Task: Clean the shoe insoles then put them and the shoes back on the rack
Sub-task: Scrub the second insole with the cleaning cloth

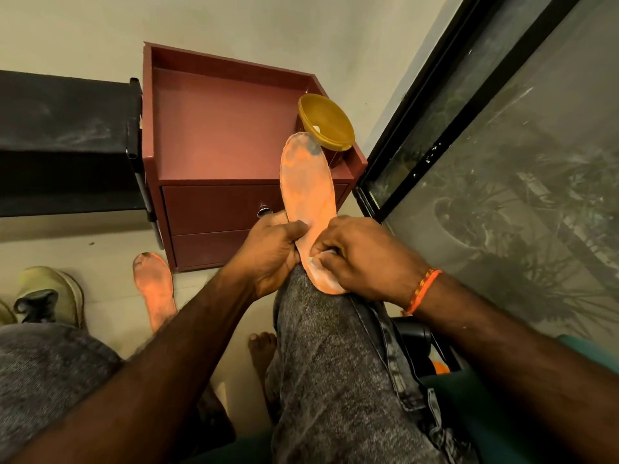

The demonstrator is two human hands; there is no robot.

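The left hand has its grip closed on the edge of a flat orange foam insole, thumb on top and fingers curled beneath, holding it steady on the raised right knee in grey speckled denim. The right hand, with an orange thread bracelet on its wrist, pinches a small white cloth or wipe and presses it on the heel end of that insole, where the surface looks pale and whitish. The toe end of the insole points up and away from the person, marked with a dark grey smudge.

Just behind the toe end stands a round yellow plastic container with something small and white inside; it sits at the right front corner of a dark red wooden cabinet with a raised rim and two drawers. To the cabinet's left is a black fabric shoe rack on a thin metal frame.

On the pale floor in front of the cabinet lies a second orange insole, dirty at its toe and partly hidden by the left forearm. Farther left sits an olive-green shoe with a dark opening. A bare foot rests on the floor beneath the raised knee. A dark-framed glass window runs along the right side.
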